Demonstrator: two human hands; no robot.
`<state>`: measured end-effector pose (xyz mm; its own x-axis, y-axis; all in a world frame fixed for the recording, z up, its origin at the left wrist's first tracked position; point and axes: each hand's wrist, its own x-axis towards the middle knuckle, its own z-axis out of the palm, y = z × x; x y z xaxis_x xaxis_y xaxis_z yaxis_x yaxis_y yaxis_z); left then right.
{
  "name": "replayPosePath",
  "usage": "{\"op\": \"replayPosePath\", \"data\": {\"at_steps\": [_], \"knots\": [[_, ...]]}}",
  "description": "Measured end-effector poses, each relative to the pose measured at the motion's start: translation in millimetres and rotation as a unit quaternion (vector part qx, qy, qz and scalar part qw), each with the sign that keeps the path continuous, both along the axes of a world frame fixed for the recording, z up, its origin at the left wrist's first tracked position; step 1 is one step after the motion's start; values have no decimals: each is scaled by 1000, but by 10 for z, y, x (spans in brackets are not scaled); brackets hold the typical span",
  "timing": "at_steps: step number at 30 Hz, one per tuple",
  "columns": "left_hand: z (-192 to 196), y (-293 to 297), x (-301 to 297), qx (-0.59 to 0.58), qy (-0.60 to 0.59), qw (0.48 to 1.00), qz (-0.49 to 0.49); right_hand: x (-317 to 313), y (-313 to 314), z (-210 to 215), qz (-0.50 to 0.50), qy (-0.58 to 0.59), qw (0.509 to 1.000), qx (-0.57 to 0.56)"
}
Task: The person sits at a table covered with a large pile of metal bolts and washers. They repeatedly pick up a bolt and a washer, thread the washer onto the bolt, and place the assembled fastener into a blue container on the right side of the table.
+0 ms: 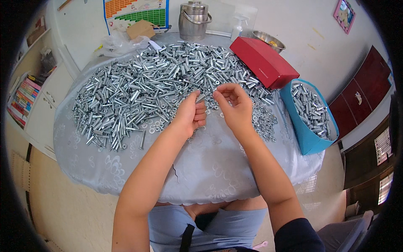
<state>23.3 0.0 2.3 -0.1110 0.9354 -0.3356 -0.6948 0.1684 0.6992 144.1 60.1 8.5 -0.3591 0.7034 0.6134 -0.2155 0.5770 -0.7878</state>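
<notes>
My left hand (pixel 191 112) is closed around a silver metal bolt (pixel 201 98), whose end sticks out past the thumb toward my other hand. Just to its right, my right hand (pixel 236 105) pinches with thumb and forefinger; a tiny bright piece shows at the fingertips, too small to name. Beyond both hands spreads a big heap of silver bolts and metal sleeves (pixel 138 90). Loose washers (pixel 157 125) lie by my left wrist, and small nuts and washers (pixel 264 122) are scattered to the right of my right hand.
A blue fabric bin (pixel 312 145) full of metal pieces stands at the table's right edge. Behind it lies a red box (pixel 264 63). A steel pot (pixel 194 21), spray bottle (pixel 237 30), steel bowl (pixel 268 40) and plastic bag (pixel 119 44) line the back. Grey cloth (pixel 210 168) covers the table.
</notes>
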Motion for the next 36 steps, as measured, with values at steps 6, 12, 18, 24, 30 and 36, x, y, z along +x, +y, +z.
{"op": "replayPosePath", "data": {"at_steps": [6,12,18,24,30,36], "knots": [[50,-38,46,-6,16,1000,-12,24,-45,77,-88,-75,977,180],[46,-31,48,-10,10,1000,-10,21,-50,89,-82,-57,974,204],[-6,2,35,-13,11,1000,-8,32,-40,78,-81,-79,965,238],[17,-15,44,-3,14,1000,0,44,-51,85,-79,-90,965,235],[-16,-13,21,3,29,1000,10,32,-78,86,-67,-105,974,188],[-32,-11,7,9,37,999,18,32,-116,68,-25,-133,986,101]]}}
